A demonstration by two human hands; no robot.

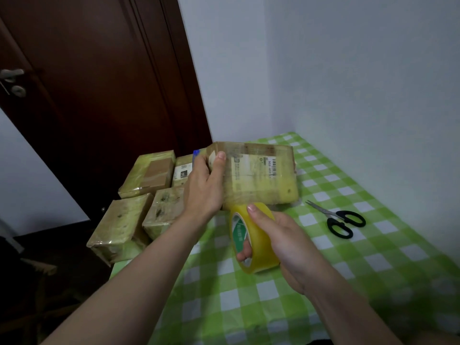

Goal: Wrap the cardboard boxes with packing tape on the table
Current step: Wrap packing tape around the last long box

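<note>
My left hand (204, 185) grips the left end of a taped cardboard box (261, 174) that carries a white shipping label, holding it tilted up above the table (361, 282). The thumb lies across the box's front face. Just below the box, my right hand (286, 241) holds a yellow roll of packing tape (258, 241), with fingers through its core and the thumb on its outer rim. The roll sits close under the box's lower edge. Whether a strip of tape runs from roll to box cannot be made out.
Several taped boxes (119, 226) lie stacked at the table's left edge. Black-handled scissors (341, 220) lie on the green checked tablecloth to the right. White walls close the corner behind; a dark wooden door (99, 83) stands at left.
</note>
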